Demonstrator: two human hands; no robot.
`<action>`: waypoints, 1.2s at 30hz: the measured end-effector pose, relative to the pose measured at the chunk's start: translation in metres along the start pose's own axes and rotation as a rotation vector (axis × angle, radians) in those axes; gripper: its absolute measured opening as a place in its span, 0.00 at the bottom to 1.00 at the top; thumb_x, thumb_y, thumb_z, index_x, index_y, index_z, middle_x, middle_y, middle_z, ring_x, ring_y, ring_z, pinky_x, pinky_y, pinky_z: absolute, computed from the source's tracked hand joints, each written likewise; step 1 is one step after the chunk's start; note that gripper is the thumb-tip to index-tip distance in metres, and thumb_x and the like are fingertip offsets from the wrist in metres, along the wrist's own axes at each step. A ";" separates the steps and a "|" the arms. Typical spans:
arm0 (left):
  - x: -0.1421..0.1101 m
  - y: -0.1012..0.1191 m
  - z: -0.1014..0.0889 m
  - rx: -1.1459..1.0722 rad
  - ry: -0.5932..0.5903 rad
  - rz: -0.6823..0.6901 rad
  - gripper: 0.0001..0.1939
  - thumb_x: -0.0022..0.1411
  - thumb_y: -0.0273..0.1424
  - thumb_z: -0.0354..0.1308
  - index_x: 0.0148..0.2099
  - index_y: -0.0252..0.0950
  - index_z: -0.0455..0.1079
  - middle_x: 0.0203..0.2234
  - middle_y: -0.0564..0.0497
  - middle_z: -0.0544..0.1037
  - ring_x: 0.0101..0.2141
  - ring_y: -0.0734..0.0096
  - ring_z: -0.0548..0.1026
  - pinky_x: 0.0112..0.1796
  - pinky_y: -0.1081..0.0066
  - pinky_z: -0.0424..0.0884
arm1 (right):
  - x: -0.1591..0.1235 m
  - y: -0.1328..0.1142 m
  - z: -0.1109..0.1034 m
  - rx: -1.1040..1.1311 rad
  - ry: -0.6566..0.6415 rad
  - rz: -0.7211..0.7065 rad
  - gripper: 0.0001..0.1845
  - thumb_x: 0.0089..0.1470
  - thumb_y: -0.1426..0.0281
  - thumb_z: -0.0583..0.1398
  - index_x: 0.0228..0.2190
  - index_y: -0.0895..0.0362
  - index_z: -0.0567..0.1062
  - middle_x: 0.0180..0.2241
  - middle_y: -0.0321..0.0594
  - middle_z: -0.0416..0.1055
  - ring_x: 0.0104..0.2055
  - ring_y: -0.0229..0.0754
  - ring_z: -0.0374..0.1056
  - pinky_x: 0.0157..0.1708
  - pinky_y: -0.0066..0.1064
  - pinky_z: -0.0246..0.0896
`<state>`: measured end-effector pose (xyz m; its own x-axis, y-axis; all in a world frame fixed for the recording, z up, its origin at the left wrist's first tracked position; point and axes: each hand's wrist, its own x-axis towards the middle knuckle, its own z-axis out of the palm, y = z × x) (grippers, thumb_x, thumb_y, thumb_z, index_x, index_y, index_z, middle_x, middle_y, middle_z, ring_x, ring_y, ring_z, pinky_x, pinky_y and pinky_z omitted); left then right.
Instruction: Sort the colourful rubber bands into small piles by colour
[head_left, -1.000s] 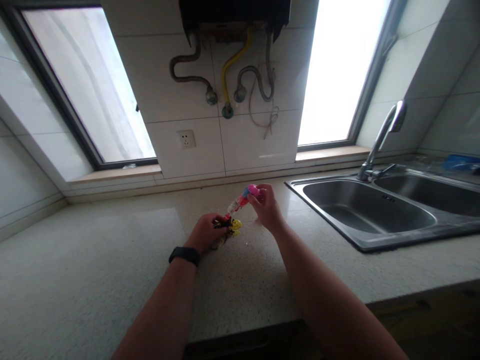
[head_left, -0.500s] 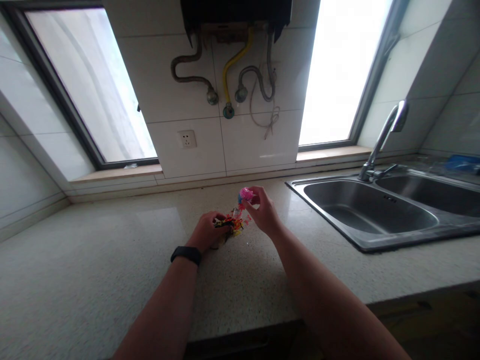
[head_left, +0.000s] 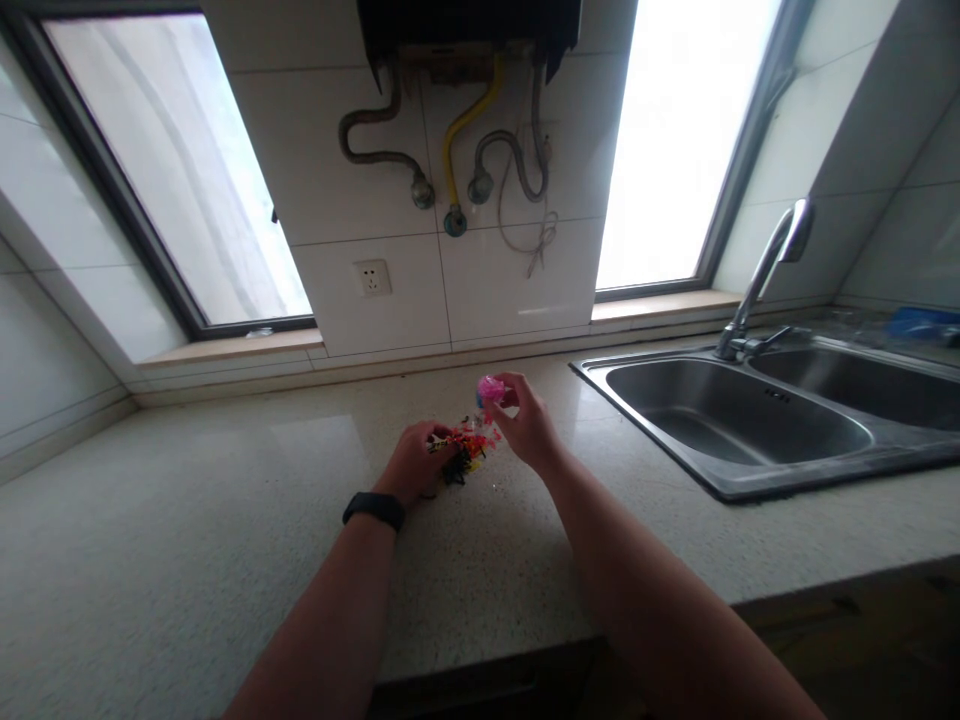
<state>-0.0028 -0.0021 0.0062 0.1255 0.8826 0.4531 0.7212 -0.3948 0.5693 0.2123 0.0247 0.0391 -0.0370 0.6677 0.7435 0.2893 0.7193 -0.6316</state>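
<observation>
My right hand (head_left: 523, 408) pinches a small clear container with pink and blue contents (head_left: 490, 388), tilted with its lower end toward the left. Red bits show just under it. Below and to the left, a heap of small thin coloured pieces (head_left: 466, 456), black, red and yellow, lies on the counter. They look like little rubber bands, but are too small to tell for sure. My left hand (head_left: 417, 456), with a black band on the wrist, is curled at the heap's left side, its fingers closed on some pieces. Its fingertips are partly hidden among them.
A speckled pale countertop (head_left: 225, 520) runs below the tiled wall. To the right is a steel double sink (head_left: 720, 485) with a tall faucet (head_left: 761, 275). Hoses hang under a dark wall unit (head_left: 469, 25), above a socket (head_left: 373, 278). A blue item (head_left: 922, 325) lies far right.
My right hand has lowered slightly leftward, tipping the container. Red pieces have come out onto the heap by my left hand, and more black ones show there. My left hand has barely moved.
</observation>
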 end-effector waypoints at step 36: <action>0.001 -0.001 0.001 -0.020 0.022 0.052 0.16 0.64 0.33 0.53 0.49 0.37 0.77 0.37 0.46 0.79 0.38 0.64 0.75 0.43 0.65 0.69 | -0.001 0.000 0.004 0.064 0.049 0.041 0.20 0.55 0.60 0.62 0.49 0.49 0.68 0.45 0.43 0.73 0.37 0.43 0.71 0.42 0.39 0.68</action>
<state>-0.0030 -0.0002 0.0058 0.1474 0.8551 0.4971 0.7005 -0.4450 0.5579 0.2086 0.0245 0.0377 0.0213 0.6877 0.7257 0.2274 0.7035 -0.6734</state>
